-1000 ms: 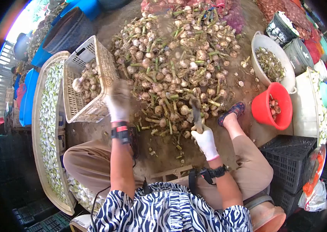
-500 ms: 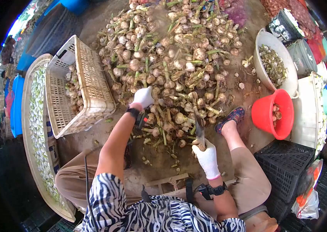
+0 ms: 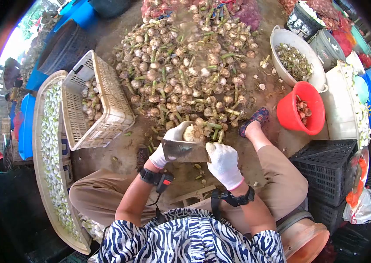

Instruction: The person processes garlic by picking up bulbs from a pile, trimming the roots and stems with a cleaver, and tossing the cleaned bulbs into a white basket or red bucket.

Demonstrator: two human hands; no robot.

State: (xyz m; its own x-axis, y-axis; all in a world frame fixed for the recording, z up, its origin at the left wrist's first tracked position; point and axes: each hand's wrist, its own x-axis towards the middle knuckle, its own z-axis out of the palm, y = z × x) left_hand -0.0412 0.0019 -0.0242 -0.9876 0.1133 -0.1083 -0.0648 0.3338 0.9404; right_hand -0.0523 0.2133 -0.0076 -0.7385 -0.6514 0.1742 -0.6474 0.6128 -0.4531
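My left hand (image 3: 168, 142), in a white glove, is closed around a garlic bulb (image 3: 193, 133) with a brownish white skin. In my right hand (image 3: 226, 164), also gloved, is the handle end of a knife, whose broad blade (image 3: 184, 151) lies level across the near side of the bulb. Part of the left hand is behind the blade. Just beyond both hands spreads a large pile of garlic bulbs (image 3: 176, 83) with cut stems on the floor.
A cream crate (image 3: 117, 115) with bulbs and a long tray (image 3: 40, 144) of pale pieces stand at the left. At the right are a red bucket (image 3: 284, 111), a wide whitish basin (image 3: 277, 55) with scraps and black crates (image 3: 323, 175). My sandalled foot (image 3: 255, 122) rests beside the pile.
My left hand has come back from the pile and now holds a bulb. My right hand has moved up and inward, turning the knife level against it. The head view has shifted slightly.
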